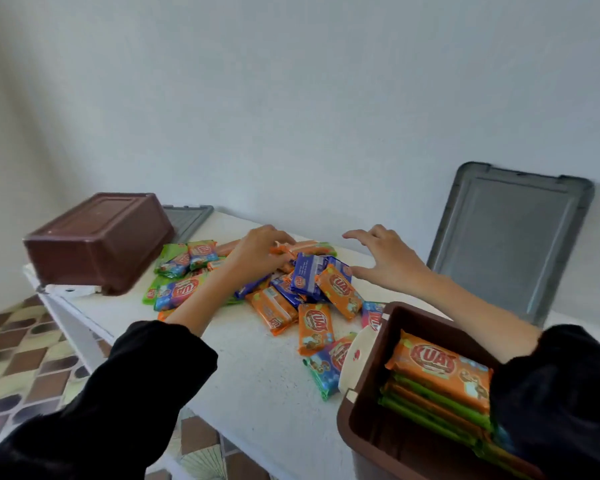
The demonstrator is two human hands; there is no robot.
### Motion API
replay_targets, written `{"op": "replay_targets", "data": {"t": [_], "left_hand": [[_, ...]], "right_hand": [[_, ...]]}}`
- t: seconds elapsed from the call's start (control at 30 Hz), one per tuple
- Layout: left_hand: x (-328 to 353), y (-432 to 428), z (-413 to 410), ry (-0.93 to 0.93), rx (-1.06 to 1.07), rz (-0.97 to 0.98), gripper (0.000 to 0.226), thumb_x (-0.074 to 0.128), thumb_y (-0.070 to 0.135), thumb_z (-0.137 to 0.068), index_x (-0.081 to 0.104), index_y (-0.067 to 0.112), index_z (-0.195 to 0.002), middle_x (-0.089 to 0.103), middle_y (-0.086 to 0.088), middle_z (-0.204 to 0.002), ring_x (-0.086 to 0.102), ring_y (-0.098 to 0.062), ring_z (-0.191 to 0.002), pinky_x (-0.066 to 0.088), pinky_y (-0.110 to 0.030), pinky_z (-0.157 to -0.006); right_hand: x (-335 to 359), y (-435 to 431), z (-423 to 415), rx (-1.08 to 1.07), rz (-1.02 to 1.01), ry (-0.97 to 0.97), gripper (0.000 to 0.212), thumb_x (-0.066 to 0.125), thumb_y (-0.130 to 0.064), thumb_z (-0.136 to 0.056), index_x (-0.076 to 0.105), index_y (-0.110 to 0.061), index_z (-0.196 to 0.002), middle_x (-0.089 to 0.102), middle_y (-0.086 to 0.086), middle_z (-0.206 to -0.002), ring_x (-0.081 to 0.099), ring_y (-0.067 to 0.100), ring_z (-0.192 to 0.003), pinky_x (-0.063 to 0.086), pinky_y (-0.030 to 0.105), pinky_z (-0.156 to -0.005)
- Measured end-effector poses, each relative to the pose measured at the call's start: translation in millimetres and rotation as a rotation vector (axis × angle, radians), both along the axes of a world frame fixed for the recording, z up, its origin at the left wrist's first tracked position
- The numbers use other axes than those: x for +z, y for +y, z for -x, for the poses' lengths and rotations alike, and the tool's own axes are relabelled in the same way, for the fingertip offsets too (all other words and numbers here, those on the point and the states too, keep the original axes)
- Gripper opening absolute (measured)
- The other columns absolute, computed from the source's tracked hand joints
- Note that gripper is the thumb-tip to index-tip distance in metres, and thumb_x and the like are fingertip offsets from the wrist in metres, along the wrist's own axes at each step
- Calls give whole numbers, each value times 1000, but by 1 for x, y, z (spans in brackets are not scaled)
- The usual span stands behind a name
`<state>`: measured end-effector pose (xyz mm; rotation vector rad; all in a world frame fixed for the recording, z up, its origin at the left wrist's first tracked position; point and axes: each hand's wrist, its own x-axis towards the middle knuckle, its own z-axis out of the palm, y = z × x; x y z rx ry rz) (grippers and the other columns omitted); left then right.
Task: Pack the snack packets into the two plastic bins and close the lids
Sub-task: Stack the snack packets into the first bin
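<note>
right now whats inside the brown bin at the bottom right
The open brown bin holds a stack of snack packets, an orange one on top with green and orange beneath. The right sleeve covers the far side.

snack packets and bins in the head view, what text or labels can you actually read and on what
"KUAT": orange packet in the open bin
"KUAT": orange packet lying on the table
"KUAT": upside down, green and blue packet
Small print on all packets: too blurred to read
Upturned brown bin, grey lid: no text visible

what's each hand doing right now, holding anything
Left hand: curled on the packets, grip unclear.
Right hand: open, holding nothing.
</note>
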<state>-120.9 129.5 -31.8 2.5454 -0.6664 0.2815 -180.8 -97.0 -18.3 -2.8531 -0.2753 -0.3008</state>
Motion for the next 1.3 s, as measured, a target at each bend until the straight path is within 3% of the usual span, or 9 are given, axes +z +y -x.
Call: {"op": "replay_targets", "data": {"t": [0.23,0.37,0.47,0.6,0.77,0.9,1.03,1.17,1.3], "left_hand": [[-62,25,-59,166,276,-68,56,61,25,-85,43,21,-138,36,-14,-141,33,-31,-132,32,-41,-106],[-95,19,-75,173,364,-161,67,61,39,-85,31,27,-144,23,-12,-149,28,-31,-135,33,-43,-107],[-112,20,-83,114,411,-235,68,58,46,-86,28,30,-144,24,-10,-149,26,-31,-136,26,-43,-110],[-125,20,-87,17,471,-291,62,60,41,-86,34,28,-142,33,-9,-143,34,-29,-131,36,-42,-102],[-109,17,-89,30,485,-270,64,69,40,-79,44,26,-136,43,-12,-129,44,-30,-117,47,-38,-83],[-81,14,-76,-15,358,-39,74,74,45,-71,47,22,-136,50,-13,-123,49,-28,-111,47,-38,-82],[-27,-18,-50,-124,80,45,72,75,45,-70,50,23,-134,53,-9,-120,52,-22,-107,43,-31,-81],[23,-63,-12,-157,-252,27,70,76,43,-70,51,25,-132,56,-5,-118,54,-16,-102,49,-31,-84],[42,-96,42,-95,-562,-94,75,65,57,-61,51,30,-130,58,2,-115,53,-8,-93,40,-10,-70]], "right_hand": [[-52,30,-91,18,-17,285,84,74,-36,-75,27,-28,-144,34,19,-132,38,35,-122,37,34,-98],[-81,29,-109,-39,33,453,108,81,-42,-66,11,-31,-148,18,23,-144,31,42,-130,33,42,-109],[-91,26,-110,-38,34,512,108,80,-35,-69,7,-29,-149,16,23,-146,31,40,-133,31,38,-109],[-96,27,-110,-65,70,488,103,78,-24,-73,9,-28,-149,20,23,-145,37,40,-130,35,37,-105],[-92,20,-115,-122,-52,430,95,82,-22,-66,23,-19,-141,44,18,-133,48,33,-119,42,35,-90],[-71,8,-107,-168,-219,222,81,81,-20,-65,32,-17,-130,48,17,-122,52,31,-108,39,30,-74],[-19,-18,-77,-154,-209,46,78,82,-21,-65,36,-21,-128,46,17,-123,50,30,-110,36,29,-74],[34,-50,-11,-117,-128,59,78,84,-26,-63,39,-26,-127,48,11,-122,50,24,-106,39,29,-77],[55,-78,82,-142,-76,206,76,83,-27,-64,41,-29,-127,48,-2,-118,49,15,-103,39,27,-78]]}}
